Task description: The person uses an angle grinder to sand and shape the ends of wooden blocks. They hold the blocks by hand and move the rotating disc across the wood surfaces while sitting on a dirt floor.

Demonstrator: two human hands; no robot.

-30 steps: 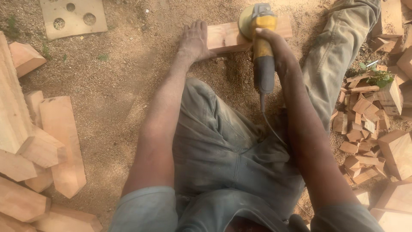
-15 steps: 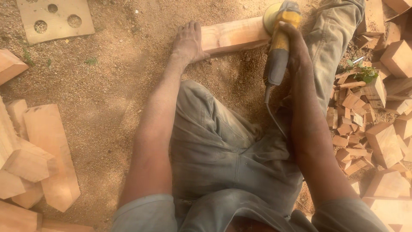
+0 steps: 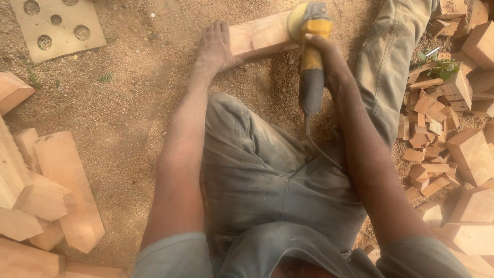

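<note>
A pale wooden block (image 3: 262, 36) lies on the sawdust-covered ground in front of me. My left hand (image 3: 215, 46) presses flat on the block's left end, fingers spread. My right hand (image 3: 325, 54) grips the body of a yellow and grey angle grinder (image 3: 311, 56). The grinder's disc head rests on the block's right end. Its cord runs back toward my lap. I sit on the ground, and my grey trousers fill the middle of the view.
Long cut wooden pieces (image 3: 56, 190) are stacked at the left. A heap of small offcuts (image 3: 437, 134) and larger blocks lies at the right beside my leg. A board with round holes (image 3: 54, 25) lies at the top left. A small green plant (image 3: 437, 64) grows among the offcuts.
The grinder and my right hand have shifted along the block's right end. The view has drifted, with the left wood stack sliding left and down. My left hand stays on the block.
</note>
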